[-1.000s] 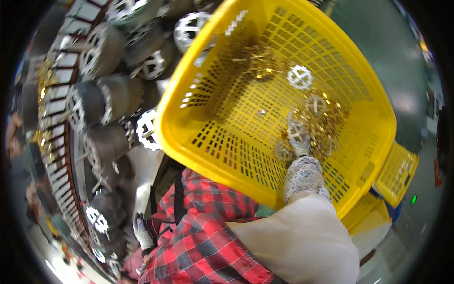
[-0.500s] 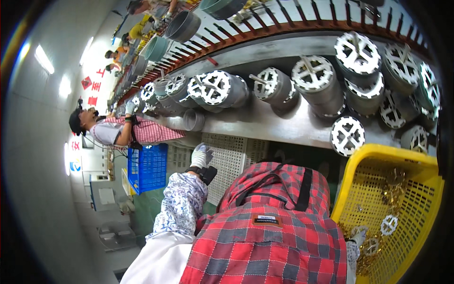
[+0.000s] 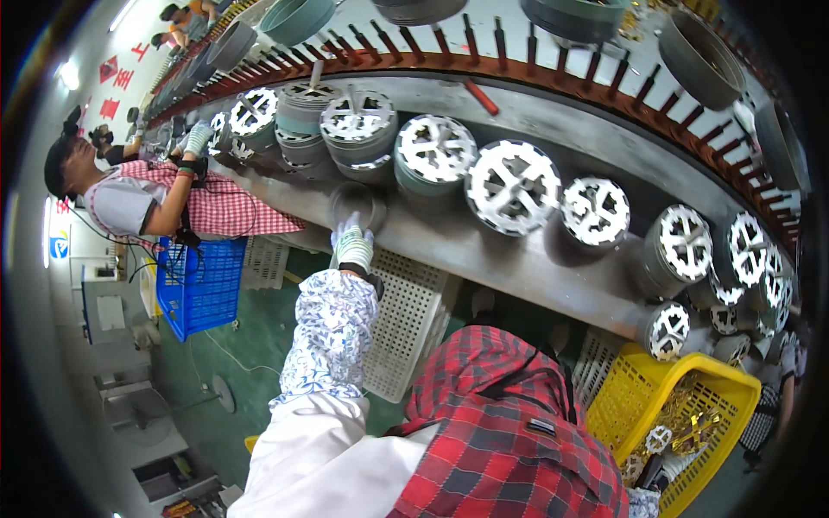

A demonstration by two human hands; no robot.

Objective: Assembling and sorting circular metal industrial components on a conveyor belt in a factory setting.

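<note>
My left hand (image 3: 351,247), in a white striped glove, reaches forward to the near rim of a grey round cup-like part (image 3: 357,205) on the metal bench. Its fingers are stretched out and overlap the rim; whether they press on it is hard to see. Low on the right, my right hand (image 3: 676,466) is down inside the yellow crate (image 3: 622,399), among gold-coloured metal strips (image 3: 698,432) and a small white spoked disc (image 3: 658,439). Its fingers are too hidden to show what they hold.
Grey cylinders with white spoked discs (image 3: 513,187) stand along the metal bench (image 3: 518,268). Behind them runs a rail with dark upright pegs (image 3: 501,39). A co-worker (image 3: 142,194) stands at the left by a blue crate (image 3: 203,281). Pale perforated crates (image 3: 401,324) sit below the bench.
My left hand has moved forward from beside the bench edge to the grey cup-like part. The view has shifted and turned; my right hand stays in the yellow crate.
</note>
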